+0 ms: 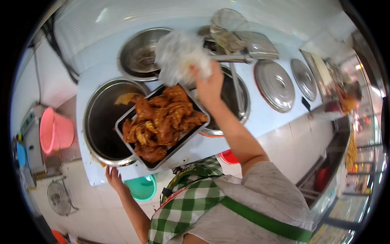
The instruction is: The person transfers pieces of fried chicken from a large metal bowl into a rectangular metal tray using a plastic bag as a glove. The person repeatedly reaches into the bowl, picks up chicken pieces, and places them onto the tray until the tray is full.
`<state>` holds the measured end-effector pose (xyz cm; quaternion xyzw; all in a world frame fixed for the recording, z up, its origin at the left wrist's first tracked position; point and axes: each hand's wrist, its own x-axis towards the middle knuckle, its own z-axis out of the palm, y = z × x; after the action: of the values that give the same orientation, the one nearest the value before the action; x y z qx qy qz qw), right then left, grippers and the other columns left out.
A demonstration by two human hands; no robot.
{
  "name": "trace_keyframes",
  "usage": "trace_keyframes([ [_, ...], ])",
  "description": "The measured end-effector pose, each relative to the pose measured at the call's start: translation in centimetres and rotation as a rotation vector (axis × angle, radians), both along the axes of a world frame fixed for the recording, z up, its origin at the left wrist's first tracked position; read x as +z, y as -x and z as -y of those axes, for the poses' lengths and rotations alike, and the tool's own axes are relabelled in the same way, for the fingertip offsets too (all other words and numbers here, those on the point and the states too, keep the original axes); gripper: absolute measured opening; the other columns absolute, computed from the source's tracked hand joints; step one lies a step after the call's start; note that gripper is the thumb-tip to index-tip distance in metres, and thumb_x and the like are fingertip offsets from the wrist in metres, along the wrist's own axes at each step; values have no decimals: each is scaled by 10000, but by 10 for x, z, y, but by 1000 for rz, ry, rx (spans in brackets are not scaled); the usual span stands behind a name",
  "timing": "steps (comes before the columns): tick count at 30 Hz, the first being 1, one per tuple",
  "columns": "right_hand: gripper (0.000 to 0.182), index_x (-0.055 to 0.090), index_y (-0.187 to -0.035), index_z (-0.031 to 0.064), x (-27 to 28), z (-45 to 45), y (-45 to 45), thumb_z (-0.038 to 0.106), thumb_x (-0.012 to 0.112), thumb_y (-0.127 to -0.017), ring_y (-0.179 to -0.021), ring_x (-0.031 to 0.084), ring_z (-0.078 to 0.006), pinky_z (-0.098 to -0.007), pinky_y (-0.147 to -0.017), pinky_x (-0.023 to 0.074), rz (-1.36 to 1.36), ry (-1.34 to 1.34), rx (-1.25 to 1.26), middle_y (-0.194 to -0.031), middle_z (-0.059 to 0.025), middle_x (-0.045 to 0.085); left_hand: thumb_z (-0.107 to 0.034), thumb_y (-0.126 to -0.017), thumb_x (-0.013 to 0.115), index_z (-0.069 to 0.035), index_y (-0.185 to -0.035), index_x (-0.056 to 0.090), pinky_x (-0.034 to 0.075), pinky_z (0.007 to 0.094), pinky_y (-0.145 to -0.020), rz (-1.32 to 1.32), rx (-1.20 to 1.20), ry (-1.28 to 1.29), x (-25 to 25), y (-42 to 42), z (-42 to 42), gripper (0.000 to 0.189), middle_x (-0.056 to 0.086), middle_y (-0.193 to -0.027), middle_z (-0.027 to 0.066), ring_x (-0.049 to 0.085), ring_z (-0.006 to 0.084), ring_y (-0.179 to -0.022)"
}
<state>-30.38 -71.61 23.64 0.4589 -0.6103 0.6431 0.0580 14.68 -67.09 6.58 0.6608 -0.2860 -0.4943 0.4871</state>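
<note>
My right hand (210, 87) grips a crumpled translucent plastic bag (176, 55), blurred, above the pots. Whitish contents show dimly through the bag; I cannot tell what they are. Below it, a rectangular metal tray (166, 163) is piled with glossy brown braised meat pieces (161, 122). The tray overlaps the right part of a big steel pot (105, 122) of dark liquid. My left hand (115, 179) is at the counter's front edge, just below that pot, with its fingers apart and nothing in them.
Behind stands a steel basin (137, 55); right of the tray is another pot (240, 91) with a long metal handle across it. A wire strainer (230, 30) and steel lids (274, 85) lie farther along. Buckets (58, 129) and a fan (58, 196) stand left. Another person (349, 99) is far right.
</note>
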Motion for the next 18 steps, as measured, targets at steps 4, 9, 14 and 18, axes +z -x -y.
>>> trace_keyframes([
  [4,166,579,-919,19,-61,-63,16,79,651,-782,-725,533,-159,-282,-674,430,8,-190,-15,-792,-84,580,-131,-824,530,-127,-1284,428,289,428,-994,72,37,-102,-15,-16,-18,471,546,-1098,47,482,196,-1066],
  [9,146,568,-857,14,-90,-134,71,121,645,-795,-699,550,-244,-335,-660,440,147,-257,-290,-773,-114,575,-142,-815,545,-125,-1255,470,299,420,-981,110,-31,-177,-25,-18,-14,447,551,-1029,22,484,182,-1040],
  [14,246,561,-1007,-6,-83,-160,131,137,642,-824,-846,547,-180,-304,-774,435,255,-94,-511,-938,-99,594,-161,-815,560,-131,-1223,503,325,382,-916,105,-128,-124,-34,2,2,413,562,-1062,17,493,154,-1014],
  [18,395,517,-1077,-48,-135,-175,217,184,673,-797,-959,526,-261,-343,-858,402,223,-105,-669,-1062,-167,545,-157,-814,576,-115,-1184,540,330,374,-909,131,-184,-111,-26,29,22,374,565,-1071,24,500,137,-993],
])
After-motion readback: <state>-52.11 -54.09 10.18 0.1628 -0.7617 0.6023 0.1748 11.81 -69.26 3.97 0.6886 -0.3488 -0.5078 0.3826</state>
